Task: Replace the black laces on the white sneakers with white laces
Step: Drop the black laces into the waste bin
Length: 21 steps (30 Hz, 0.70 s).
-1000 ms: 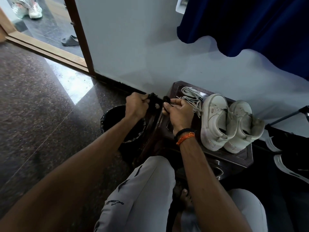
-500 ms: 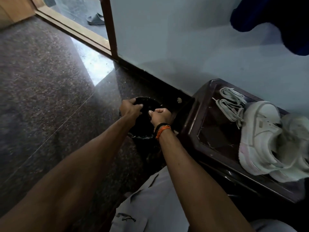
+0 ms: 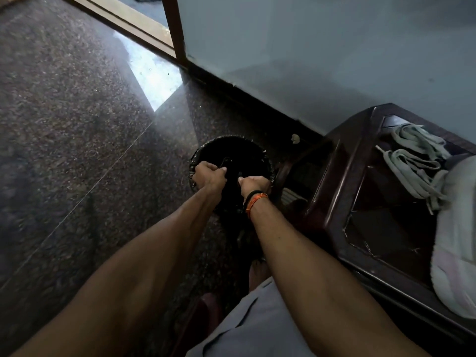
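The black laces, barely visible as a dark strand pinched in the curled left hand and right hand over the bin on the floor beside the worktop's left edge, should be released well inside its rim.

Open floor spreads left of the bin. On the right the dark surface stands just beside it, with the wall close behind, narrowing passage there.
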### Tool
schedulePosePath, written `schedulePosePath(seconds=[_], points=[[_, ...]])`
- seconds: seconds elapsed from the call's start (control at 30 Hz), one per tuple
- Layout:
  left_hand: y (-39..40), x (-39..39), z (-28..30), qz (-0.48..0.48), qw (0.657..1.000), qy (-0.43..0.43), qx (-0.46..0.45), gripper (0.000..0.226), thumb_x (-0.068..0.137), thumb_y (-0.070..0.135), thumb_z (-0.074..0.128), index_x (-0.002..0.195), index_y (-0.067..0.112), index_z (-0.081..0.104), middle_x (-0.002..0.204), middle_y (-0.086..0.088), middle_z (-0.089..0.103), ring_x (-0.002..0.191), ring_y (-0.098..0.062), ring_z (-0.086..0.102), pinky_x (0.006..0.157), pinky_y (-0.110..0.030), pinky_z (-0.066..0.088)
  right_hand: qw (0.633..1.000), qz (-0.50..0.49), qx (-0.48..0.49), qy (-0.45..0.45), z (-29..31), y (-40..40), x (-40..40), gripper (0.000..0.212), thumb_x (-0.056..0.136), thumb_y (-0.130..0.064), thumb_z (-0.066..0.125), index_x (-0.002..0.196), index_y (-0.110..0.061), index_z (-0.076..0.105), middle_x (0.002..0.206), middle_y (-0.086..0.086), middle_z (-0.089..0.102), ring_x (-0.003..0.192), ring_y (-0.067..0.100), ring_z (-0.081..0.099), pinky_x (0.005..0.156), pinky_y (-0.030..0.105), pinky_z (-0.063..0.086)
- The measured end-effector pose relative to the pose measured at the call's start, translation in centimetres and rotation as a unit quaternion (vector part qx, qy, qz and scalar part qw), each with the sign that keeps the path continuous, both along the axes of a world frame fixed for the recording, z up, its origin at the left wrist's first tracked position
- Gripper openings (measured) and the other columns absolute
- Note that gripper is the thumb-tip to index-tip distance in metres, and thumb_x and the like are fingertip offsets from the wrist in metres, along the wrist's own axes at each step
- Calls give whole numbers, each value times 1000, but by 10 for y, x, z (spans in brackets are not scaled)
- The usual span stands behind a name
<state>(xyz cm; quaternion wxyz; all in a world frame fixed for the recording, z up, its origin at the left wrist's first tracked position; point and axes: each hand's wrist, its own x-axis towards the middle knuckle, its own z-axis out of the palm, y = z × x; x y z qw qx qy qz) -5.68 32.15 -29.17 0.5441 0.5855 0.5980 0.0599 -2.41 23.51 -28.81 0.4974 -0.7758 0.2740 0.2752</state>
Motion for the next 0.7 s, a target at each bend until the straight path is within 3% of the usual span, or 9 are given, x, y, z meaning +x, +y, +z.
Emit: schedulePosePath(seconds=[0.07,0.13,0.2,0.33,0.4,0.47,0.57,0.7], points=[[3,4,-13,2,1000,17,-11,19,78,19,82,83,19,64,90,-8,68,78,-27,73,77,-38,63,1000,23,-8,-10,-4,0,2,19,90,-12,75,104,-2,70,97,8,62,103,26,63,81,30,49],[5,4,-26,-12,998,48,-27,21,72,26,80,79,21,61,94,-8,69,87,-28,72,84,-40,62,998,59,-17,10,-7,-1,2,47,93,-23,73,132,-1,59,125,14,62,127,31,55,99,34,47],[3,-1,-28,-38,996,67,-43,18,75,23,75,79,18,58,93,-6,65,93,-29,68,86,-39,61,995,88,-27,42,-5,-2,0,57,96,-25,69,144,-2,49,144,17,54,136,34,49,108,38,44],[0,-13,-27,-76,993,80,-40,16,78,18,70,91,10,68,97,-9,68,98,-31,67,86,-42,61,992,111,-38,35,4,-2,-5,43,96,-16,66,134,2,59,136,19,62,126,36,58,102,38,49],[-1,-15,-20,-92,991,88,-30,5,79,16,70,82,13,68,87,-8,66,96,-31,67,86,-43,62,991,127,-43,22,14,-1,-9,36,96,-13,63,129,2,62,132,20,64,123,37,59,97,36,49],[-5,-15,-2,-110,991,79,-21,15,83,11,68,69,14,63,76,-4,61,93,-32,68,84,-44,62,988,148,-43,6,29,-2,-12,36,96,-12,60,129,1,63,132,19,63,125,37,57,96,35,48],[-14,-13,37,-142,988,64,7,22,86,7,64,65,15,61,71,-3,60,84,-27,66,81,-39,60,987,161,-23,-22,60,-5,-19,36,96,-11,57,131,-2,61,133,19,61,127,38,55,98,36,46],[-27,-1,79,-183,982,25,30,15,93,9,63,78,12,66,72,0,58,79,-18,57,61,-30,45,988,135,7,-73,105,-12,-25,36,99,-16,53,133,-7,61,134,16,62,127,36,56,106,39,46]])
